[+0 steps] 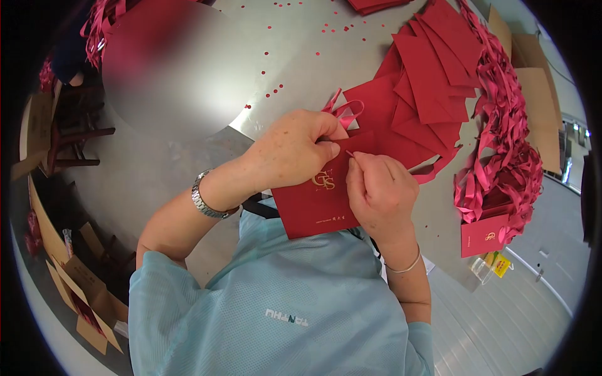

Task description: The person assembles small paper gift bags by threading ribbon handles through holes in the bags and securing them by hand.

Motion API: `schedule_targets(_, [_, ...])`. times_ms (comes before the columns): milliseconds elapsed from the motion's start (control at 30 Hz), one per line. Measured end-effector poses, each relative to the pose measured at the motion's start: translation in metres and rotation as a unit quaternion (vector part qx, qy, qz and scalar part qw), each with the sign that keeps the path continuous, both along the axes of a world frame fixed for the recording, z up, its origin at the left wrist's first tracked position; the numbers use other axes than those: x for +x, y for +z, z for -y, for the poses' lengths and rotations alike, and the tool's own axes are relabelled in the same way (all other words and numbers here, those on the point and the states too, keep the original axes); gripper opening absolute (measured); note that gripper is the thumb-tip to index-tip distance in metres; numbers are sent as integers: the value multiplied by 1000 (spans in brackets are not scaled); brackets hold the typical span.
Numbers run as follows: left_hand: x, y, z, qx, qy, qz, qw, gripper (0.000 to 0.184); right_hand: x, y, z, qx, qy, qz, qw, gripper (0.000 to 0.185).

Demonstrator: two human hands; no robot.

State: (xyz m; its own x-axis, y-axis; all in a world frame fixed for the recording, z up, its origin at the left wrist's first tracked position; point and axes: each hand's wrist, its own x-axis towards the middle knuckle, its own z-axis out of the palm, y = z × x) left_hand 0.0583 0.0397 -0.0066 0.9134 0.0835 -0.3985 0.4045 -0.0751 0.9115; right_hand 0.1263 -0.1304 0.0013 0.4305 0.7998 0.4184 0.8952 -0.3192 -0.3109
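Observation:
A red paper gift bag (307,208) with gold lettering lies in front of my body, tilted. My left hand (295,147), with a metal watch on its wrist, is closed at the bag's top edge, thumb on the front. Just beyond those fingers a pink ribbon (355,105) stands up in a loop. My right hand (382,188) pinches a short pink ribbon end at the bag's upper right. Part of the ribbon is hidden behind the bag and my fingers.
Flat red bags (433,81) lie fanned out at the right of the metal table (207,150). Bags with pink ribbons (501,144) are heaped along the right edge. Small red paper dots (266,54) are scattered. Cardboard boxes (81,282) stand lower left, near a wooden stool (75,131).

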Motion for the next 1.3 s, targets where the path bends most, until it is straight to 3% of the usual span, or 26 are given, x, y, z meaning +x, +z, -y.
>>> schedule_targets(233, [-5, -8, 6, 142, 4, 110, 984, 10, 4, 0, -3, -119, 33, 99, 987, 25])
schedule_targets(333, [-4, -7, 3, 92, 13, 65, 994, 11, 6, 2, 1, -111, 51, 54, 991, 17])
schedule_targets(400, [-1, -6, 0, 72, 20, 63, 995, 10, 6, 3, -1, -3, 38, 15, 999, 9])
schedule_targets(633, [4, 4, -15, -24, 20, -6, 999, 11, 9, 1, 2, 0, 58, 8, 998, 16])
schedule_targets(800, [4, 0, -16, -17, 8, 2, 1000, 11, 10, -6, 0, 53, 50, -54, 996, 14])
schedule_targets(1133, [5, -6, -18, -21, 19, 16, 999, 13, 8, -7, -12, 24, 0, -53, 998, 9])
schedule_targets(1300, [5, -10, -15, 0, 13, 36, 999, 14, 4, -3, -17, -2, -78, -155, 985, 7])
